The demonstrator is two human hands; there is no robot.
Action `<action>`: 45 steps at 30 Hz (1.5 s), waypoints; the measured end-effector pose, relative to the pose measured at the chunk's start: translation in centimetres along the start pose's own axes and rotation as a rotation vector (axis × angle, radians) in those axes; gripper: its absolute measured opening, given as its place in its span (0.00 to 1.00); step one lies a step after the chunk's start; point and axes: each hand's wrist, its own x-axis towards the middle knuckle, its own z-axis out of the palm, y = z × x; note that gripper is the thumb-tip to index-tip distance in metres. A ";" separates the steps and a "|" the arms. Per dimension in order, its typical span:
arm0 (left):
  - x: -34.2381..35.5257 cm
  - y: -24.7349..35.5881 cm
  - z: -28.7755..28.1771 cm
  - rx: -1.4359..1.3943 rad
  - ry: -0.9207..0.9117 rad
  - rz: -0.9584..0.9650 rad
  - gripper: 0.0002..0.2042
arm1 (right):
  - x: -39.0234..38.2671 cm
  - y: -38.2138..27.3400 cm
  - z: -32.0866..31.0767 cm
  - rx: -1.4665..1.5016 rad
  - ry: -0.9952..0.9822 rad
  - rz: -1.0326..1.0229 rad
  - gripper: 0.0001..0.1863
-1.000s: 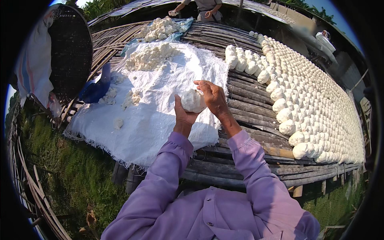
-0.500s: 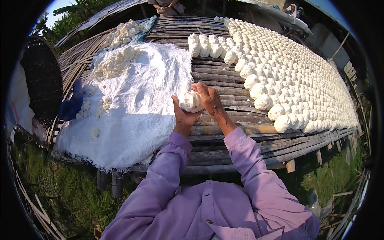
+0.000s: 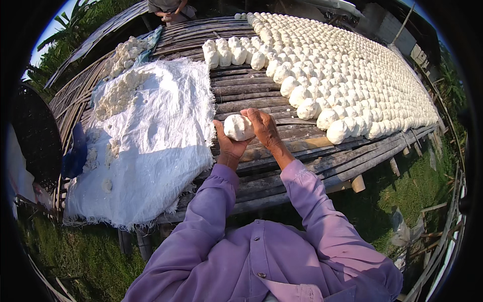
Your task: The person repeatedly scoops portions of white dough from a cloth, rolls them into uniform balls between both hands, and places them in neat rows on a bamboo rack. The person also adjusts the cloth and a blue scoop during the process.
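A rounded lump of white dough-like material (image 3: pixel 238 127) is held between my two hands, above the bamboo platform. My left hand (image 3: pixel 230 146) cups it from the left and below, thumb up along its side. Against its right side presses my right hand (image 3: pixel 263 129), fingers curled over the top edge. To the right, many similar white balls (image 3: pixel 347 83) sit in close rows on the bamboo slats. A white woven sheet (image 3: pixel 166 121) lies to the left, with crumbly white material (image 3: pixel 123 93) heaped on it.
The bamboo platform (image 3: pixel 246 90) has a raised front edge pole. At the far left are a blue object (image 3: pixel 75 153) and a dark round woven tray (image 3: pixel 37 136). Another person (image 3: pixel 172 11) stands beyond the far edge. Grass (image 3: pixel 85 246) grows below the platform.
My view has turned to the right, so the sheet and rows appear shifted left. The lump remains between both hands, and its upper surface faces me more fully.
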 end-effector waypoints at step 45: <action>2.6 -3.6 1.9 0.203 -0.111 -0.057 0.54 | 0.3 3.0 -3.4 0.002 0.117 0.160 0.41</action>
